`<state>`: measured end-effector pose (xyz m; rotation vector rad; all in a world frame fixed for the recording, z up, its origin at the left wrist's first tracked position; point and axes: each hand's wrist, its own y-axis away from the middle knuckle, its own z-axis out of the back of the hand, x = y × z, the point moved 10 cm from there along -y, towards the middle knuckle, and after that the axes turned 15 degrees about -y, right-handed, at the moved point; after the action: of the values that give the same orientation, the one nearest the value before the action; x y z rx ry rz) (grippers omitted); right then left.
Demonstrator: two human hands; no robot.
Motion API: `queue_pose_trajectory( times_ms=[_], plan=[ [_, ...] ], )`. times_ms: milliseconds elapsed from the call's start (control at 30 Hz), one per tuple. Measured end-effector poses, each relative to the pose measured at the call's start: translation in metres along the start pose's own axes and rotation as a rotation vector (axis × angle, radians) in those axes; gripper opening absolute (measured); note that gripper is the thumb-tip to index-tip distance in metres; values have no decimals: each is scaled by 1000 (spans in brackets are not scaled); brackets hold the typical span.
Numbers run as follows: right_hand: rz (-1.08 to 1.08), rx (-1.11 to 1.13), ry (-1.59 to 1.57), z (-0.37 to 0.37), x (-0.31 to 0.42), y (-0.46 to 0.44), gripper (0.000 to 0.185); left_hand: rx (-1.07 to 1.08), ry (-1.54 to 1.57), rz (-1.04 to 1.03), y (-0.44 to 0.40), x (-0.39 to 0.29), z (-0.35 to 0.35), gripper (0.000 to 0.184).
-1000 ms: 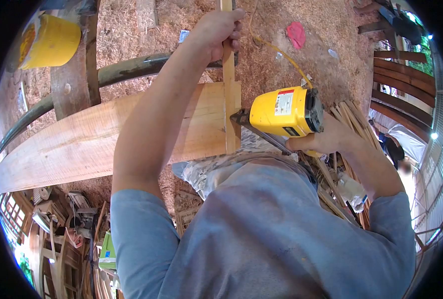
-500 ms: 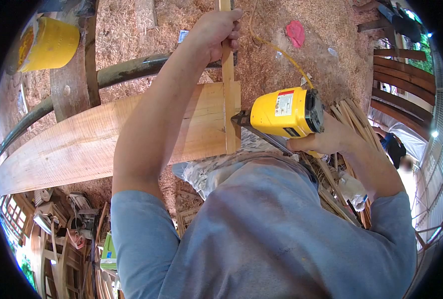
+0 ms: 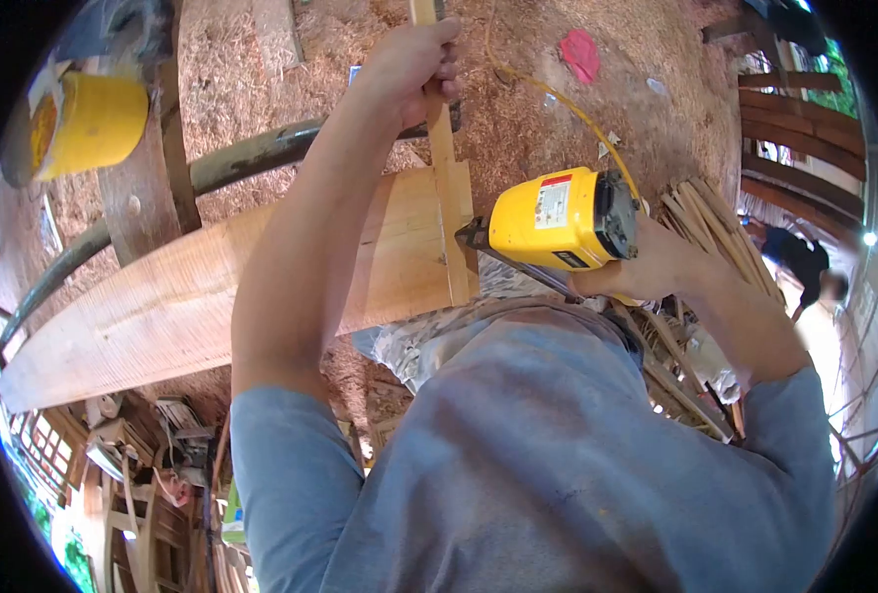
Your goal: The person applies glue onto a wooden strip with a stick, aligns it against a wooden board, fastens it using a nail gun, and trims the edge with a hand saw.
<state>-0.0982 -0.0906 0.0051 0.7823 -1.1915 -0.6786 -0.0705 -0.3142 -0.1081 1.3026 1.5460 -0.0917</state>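
Observation:
My left hand [image 3: 421,67] is closed around a narrow wooden strip [image 3: 441,143] near its upper end. The strip lies across the squared end of a wide, pale wooden board [image 3: 172,282], which tapers to the left. In my right hand [image 3: 647,265] is a yellow nail gun [image 3: 546,219], its handle mostly hidden behind its body and my fingers. The gun's dark nose points left, close beside the strip; I cannot tell whether it touches. A yellow air hose [image 3: 592,124] runs from the gun's back end.
Wood shavings cover the floor [image 3: 360,30]. A yellow bucket [image 3: 98,124] stands at upper left, near a dark curved pipe [image 3: 251,160]. A red scrap [image 3: 579,56] lies beyond the hose. Thin wooden sticks [image 3: 721,232] are piled at right, with another person [image 3: 797,265] farther off.
The view has shifted slightly, and the board's tapered end appears lower. Both hands keep their holds, with the nail gun's nose still beside the strip. The person at far right has changed posture.

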Motion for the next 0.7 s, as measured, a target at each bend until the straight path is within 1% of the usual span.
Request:
queue_pose_trajectory(
  times_ms=[133,200,233,267,333,367,400,467,633,700],
  plan=[
    [97,-11,-44,-4,13,1,48,31,11,65,-3,3,-3,22],
    [-46,44,-57,-9,20,5,57,-13,4,39,2,-1,-2,22],
    [-132,40,-51,-9,18,7,56,-4,-8,46,2,0,-2,22],
    [-131,34,-60,-7,14,6,56,9,-2,43,0,-2,-4,22],
    [-59,78,-80,-11,13,1,55,20,6,40,-3,0,-5,22],
    [-62,53,-164,-9,15,2,52,20,6,40,-3,0,-4,21],
    [-61,56,-163,-9,16,1,52,17,6,40,-3,0,-2,21],
    [86,90,-179,-11,33,0,51,6,2,40,-5,1,0,21],
    [122,103,-185,-12,35,0,52,-23,-23,42,-6,3,2,21],
    [145,107,-178,-12,36,-1,52,13,34,49,-10,7,0,21]
  ],
)
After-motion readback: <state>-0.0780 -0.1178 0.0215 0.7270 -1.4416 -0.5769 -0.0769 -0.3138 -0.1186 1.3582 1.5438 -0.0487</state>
